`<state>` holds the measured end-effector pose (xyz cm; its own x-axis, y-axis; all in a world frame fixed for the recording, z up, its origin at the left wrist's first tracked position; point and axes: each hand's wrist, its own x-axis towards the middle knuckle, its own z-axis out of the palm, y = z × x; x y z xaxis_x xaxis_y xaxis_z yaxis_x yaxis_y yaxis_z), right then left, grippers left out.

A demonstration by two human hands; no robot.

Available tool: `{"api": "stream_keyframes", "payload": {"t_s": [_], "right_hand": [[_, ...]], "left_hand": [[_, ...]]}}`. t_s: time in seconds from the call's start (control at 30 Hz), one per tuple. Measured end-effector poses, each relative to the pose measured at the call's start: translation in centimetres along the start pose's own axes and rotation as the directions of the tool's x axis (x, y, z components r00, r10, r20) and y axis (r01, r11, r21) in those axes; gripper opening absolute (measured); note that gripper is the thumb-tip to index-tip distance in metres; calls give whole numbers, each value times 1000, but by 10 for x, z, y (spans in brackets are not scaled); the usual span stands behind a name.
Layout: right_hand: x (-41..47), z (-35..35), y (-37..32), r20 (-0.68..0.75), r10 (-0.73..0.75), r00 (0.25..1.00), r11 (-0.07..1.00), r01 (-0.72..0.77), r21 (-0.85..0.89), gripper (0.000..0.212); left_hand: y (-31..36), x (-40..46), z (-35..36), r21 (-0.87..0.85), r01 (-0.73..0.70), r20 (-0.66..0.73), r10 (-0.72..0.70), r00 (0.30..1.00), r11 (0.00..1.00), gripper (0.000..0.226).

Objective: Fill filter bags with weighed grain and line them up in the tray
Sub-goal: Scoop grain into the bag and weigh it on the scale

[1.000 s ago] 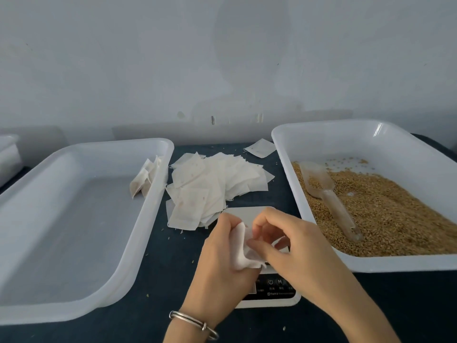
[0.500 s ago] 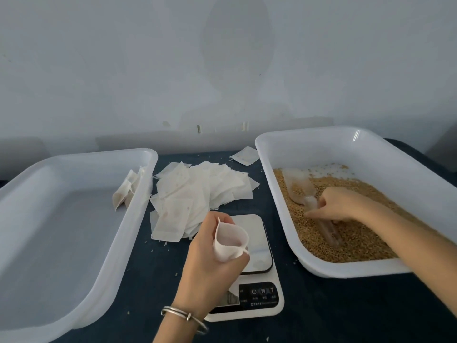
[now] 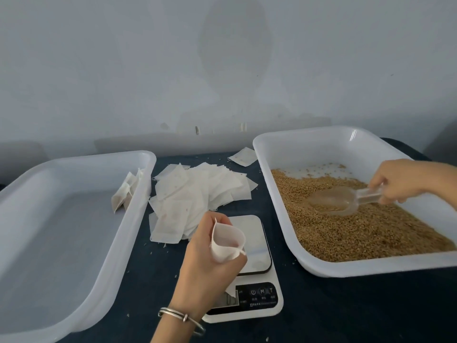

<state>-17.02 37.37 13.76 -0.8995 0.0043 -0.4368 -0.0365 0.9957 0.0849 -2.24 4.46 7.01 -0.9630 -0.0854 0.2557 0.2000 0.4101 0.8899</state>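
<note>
My left hand (image 3: pixel 210 263) grips a white filter bag (image 3: pixel 227 242) with its mouth held open, just above the white scale (image 3: pixel 254 288). My right hand (image 3: pixel 400 180) holds the handle of a clear plastic scoop (image 3: pixel 336 200), whose bowl lies in the brown grain (image 3: pixel 358 229) inside the right white tray (image 3: pixel 309 149). A heap of flat white filter bags (image 3: pixel 197 194) lies on the dark table between the trays. The left white tray (image 3: pixel 74 243) holds a few filled bags (image 3: pixel 125 191) leaning against its right wall.
One loose filter bag (image 3: pixel 243 156) lies near the back by the right tray. Stray grains dot the dark tabletop (image 3: pixel 346 308). A grey wall stands close behind the trays. A metal bangle (image 3: pixel 181 316) circles my left wrist.
My right hand left the bag, reached into the grain tray, took the scoop's handle and swung it round to the right. My left hand kept the open bag over the scale.
</note>
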Motion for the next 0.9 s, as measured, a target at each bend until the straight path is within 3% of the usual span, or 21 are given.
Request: {"api": "stream_keyframes", "payload": {"t_s": [0.33,0.57,0.9], "right_hand": [[12,11,-10,59,-116,992,987,108,122,35],[13,24,-10,99,-164,981,947,128,295,22],[-8,45,20,-68,-128,989,772,143,619,29]], "left_hand": [[-7,2,-6,34,11,-8,-10,1000,999,32],[-9,2,-5,30,36,23,-37,999,999,29],[-8,-1,-9,-54,28,49,-25,998,998,26]]}}
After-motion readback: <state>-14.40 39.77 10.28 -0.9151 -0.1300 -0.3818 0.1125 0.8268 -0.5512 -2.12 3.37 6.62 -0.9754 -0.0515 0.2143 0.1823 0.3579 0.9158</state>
